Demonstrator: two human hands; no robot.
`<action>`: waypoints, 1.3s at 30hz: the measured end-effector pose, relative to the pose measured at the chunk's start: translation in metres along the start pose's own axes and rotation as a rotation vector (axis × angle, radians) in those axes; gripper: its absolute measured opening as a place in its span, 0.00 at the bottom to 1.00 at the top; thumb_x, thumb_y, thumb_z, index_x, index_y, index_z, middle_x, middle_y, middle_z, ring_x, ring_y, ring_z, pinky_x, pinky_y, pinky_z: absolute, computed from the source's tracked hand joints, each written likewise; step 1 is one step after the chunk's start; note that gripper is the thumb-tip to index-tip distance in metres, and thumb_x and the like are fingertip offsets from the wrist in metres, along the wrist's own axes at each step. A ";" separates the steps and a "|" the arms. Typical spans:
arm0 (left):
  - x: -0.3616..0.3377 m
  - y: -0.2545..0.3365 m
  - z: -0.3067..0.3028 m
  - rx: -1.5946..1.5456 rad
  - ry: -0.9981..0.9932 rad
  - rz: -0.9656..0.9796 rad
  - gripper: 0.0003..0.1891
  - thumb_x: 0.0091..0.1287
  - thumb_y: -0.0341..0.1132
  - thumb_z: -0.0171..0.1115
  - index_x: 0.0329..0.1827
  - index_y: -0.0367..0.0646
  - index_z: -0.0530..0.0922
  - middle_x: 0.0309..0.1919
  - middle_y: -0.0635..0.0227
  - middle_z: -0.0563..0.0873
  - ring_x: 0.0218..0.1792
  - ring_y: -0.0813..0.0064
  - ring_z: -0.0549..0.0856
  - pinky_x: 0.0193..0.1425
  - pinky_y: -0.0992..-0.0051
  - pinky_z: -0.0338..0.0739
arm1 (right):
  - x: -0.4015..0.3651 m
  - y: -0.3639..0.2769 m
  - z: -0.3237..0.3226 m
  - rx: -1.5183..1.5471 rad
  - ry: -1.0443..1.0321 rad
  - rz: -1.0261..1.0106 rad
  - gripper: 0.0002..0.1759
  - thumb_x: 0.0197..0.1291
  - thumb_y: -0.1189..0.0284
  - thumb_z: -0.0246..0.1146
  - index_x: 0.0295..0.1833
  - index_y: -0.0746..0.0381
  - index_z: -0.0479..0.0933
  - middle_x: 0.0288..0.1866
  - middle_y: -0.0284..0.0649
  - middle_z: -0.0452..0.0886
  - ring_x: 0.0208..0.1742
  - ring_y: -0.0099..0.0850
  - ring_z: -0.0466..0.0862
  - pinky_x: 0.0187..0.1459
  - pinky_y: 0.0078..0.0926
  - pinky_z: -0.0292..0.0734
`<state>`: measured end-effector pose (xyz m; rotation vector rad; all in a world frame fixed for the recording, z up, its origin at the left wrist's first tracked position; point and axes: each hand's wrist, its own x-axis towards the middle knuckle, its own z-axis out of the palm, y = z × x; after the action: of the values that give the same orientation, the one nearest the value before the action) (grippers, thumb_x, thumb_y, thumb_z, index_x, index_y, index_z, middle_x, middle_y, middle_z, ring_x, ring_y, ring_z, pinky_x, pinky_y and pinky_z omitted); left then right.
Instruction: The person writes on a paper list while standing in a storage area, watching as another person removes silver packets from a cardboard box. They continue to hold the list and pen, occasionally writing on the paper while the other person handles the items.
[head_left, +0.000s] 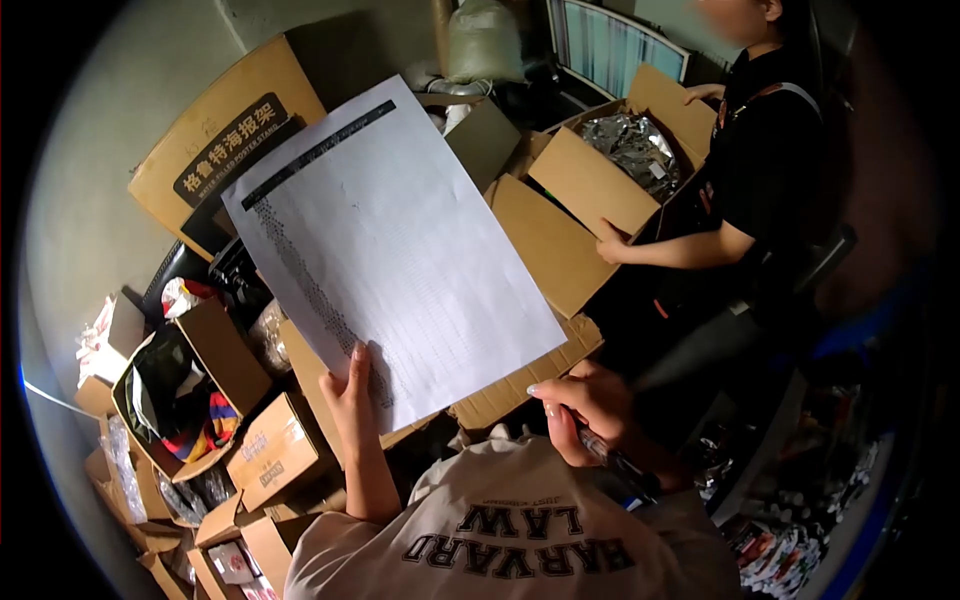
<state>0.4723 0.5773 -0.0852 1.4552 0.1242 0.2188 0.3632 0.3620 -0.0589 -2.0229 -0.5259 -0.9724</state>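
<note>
A printed sheet of paper point(400, 250) with a dark header band and a column of small print is tilted in front of me. My left hand point(352, 400) grips its lower left edge, thumb on top and the other fingers behind it. To the right of the paper's lower corner, my right hand point(588, 408) is curled closed around a dark, slim pen point(598, 446), whose far end is hard to make out in the shade. The right hand is apart from the sheet.
At right a co-worker point(765, 150) holds an open carton point(595, 185) with crinkled silver foil point(635, 150) inside. A tall poster-stand box point(240, 130) leans on the wall. Several cartons crowd the left, one point(222, 360) filled with fabric. Packaged goods point(800, 530) lie at lower right.
</note>
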 end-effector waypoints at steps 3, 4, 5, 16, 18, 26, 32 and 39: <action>0.019 -0.011 -0.026 0.017 -0.004 0.156 0.10 0.59 0.35 0.57 0.30 0.34 0.74 0.25 0.72 0.76 0.26 0.85 0.73 0.28 0.85 0.66 | -0.019 0.004 0.005 0.070 -0.047 0.235 0.11 0.44 0.81 0.54 0.37 0.65 0.74 0.19 0.33 0.69 0.17 0.22 0.66 0.21 0.17 0.63; 0.025 -0.011 -0.027 -0.061 0.076 0.233 0.11 0.59 0.35 0.56 0.31 0.33 0.74 0.25 0.72 0.76 0.26 0.85 0.73 0.27 0.85 0.66 | -0.024 0.006 0.008 0.072 -0.060 0.283 0.09 0.47 0.82 0.53 0.37 0.66 0.73 0.19 0.33 0.68 0.18 0.20 0.67 0.20 0.15 0.62; 0.028 -0.008 -0.026 -0.157 0.155 0.257 0.12 0.59 0.35 0.56 0.33 0.32 0.73 0.26 0.70 0.76 0.26 0.84 0.74 0.27 0.84 0.68 | -0.031 0.007 0.011 0.110 -0.066 0.344 0.08 0.48 0.81 0.53 0.37 0.66 0.73 0.19 0.33 0.69 0.18 0.20 0.68 0.20 0.15 0.62; 0.044 0.005 -0.073 -0.289 0.287 0.303 0.12 0.62 0.37 0.52 0.37 0.34 0.72 0.29 0.70 0.76 0.30 0.83 0.75 0.32 0.83 0.71 | -0.064 -0.008 0.082 0.287 -0.124 0.721 0.06 0.52 0.77 0.54 0.36 0.65 0.74 0.19 0.36 0.74 0.21 0.23 0.73 0.23 0.16 0.67; 0.054 0.001 -0.094 -0.283 0.290 0.288 0.12 0.62 0.37 0.53 0.37 0.33 0.72 0.30 0.70 0.76 0.30 0.83 0.75 0.33 0.84 0.70 | -0.065 -0.017 0.099 0.274 -0.112 0.743 0.06 0.52 0.77 0.54 0.36 0.65 0.74 0.19 0.37 0.74 0.21 0.23 0.73 0.23 0.16 0.67; 0.088 0.015 -0.192 -0.274 0.254 0.183 0.11 0.63 0.35 0.51 0.38 0.34 0.73 0.31 0.71 0.77 0.32 0.85 0.75 0.37 0.83 0.70 | -0.059 -0.079 0.197 0.283 -0.091 0.800 0.05 0.53 0.79 0.52 0.35 0.67 0.72 0.21 0.36 0.73 0.19 0.17 0.69 0.22 0.13 0.63; 0.109 -0.007 -0.279 -0.297 0.259 0.173 0.09 0.63 0.33 0.51 0.34 0.35 0.72 0.30 0.72 0.75 0.31 0.86 0.74 0.36 0.84 0.69 | -0.041 -0.137 0.271 0.091 -0.231 0.643 0.05 0.50 0.77 0.55 0.34 0.61 0.74 0.19 0.39 0.75 0.19 0.29 0.77 0.22 0.22 0.69; 0.126 -0.011 -0.324 -0.267 0.093 0.162 0.08 0.62 0.33 0.53 0.34 0.36 0.70 0.30 0.71 0.76 0.30 0.85 0.74 0.33 0.85 0.70 | -0.044 -0.182 0.311 -0.076 -0.250 0.552 0.09 0.42 0.78 0.59 0.33 0.57 0.74 0.21 0.35 0.77 0.18 0.32 0.75 0.25 0.26 0.71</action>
<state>0.5261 0.9185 -0.1266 1.1892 0.0503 0.4199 0.3583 0.7198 -0.1204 -2.1997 -0.0409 -0.4136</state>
